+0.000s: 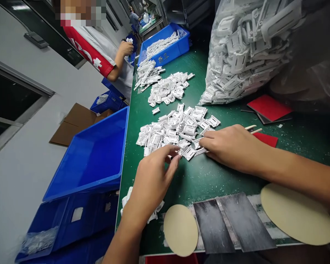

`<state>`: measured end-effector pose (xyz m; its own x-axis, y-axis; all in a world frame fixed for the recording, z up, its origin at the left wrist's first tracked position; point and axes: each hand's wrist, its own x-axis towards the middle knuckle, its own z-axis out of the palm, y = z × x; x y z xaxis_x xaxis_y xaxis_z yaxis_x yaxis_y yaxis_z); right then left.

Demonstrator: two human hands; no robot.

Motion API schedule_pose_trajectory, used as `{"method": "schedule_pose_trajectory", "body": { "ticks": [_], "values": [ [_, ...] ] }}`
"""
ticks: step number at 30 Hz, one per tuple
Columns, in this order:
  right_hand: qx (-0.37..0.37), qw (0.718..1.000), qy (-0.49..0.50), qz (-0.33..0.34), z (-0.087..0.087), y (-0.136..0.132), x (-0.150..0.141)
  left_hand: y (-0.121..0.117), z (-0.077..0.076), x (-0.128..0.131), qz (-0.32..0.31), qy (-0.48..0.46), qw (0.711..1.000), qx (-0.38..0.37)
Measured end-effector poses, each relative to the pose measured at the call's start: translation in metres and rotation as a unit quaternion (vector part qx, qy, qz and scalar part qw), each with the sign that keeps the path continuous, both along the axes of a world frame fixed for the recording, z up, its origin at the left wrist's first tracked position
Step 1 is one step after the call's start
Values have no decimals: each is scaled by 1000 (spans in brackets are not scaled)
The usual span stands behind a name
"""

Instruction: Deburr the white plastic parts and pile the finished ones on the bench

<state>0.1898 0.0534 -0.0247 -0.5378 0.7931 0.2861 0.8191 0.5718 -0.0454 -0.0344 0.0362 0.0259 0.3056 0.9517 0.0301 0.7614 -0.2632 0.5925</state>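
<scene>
A loose pile of small white plastic parts (167, 132), curved with slots in them, lies on the green table in front of me. My left hand (155, 168) is at the near edge of this pile, its thumb and index finger curved with a small gap between them and no part clearly held. At the pile's right edge, the closed fingers of my right hand (228, 148) are on a white plastic part (200, 151); the fingertips partly hide it. More white parts (154, 216) lie beside my left wrist, partly covered by it.
A clear bag (233, 62) full of white parts stands at the right. Beyond are another pile (170, 88) and a blue bin (165, 55); a person (99, 47) stands there. Dark abrasive-looking sheets (213, 225) and a beige disc (180, 230) lie along the near edge. A large blue crate (96, 154) is left.
</scene>
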Motion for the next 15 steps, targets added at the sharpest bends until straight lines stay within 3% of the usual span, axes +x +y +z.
{"method": "schedule_pose_trajectory", "body": {
  "ticks": [4,6,9,11,15],
  "values": [
    [96,987,86,95,8,-4,2,-2,-1,5,60,-168,981,-70],
    [157,971,105,145,11,-8,0,-1,-1,4,34,-229,966,-118],
    [209,955,131,168,13,-15,-5,1,-5,5,-4,-293,944,-149],
    [195,952,172,162,14,-18,-8,2,-9,7,4,-337,929,-153],
    [90,953,276,90,13,-19,-12,-3,-14,14,9,-367,920,-137]
  ]
}}
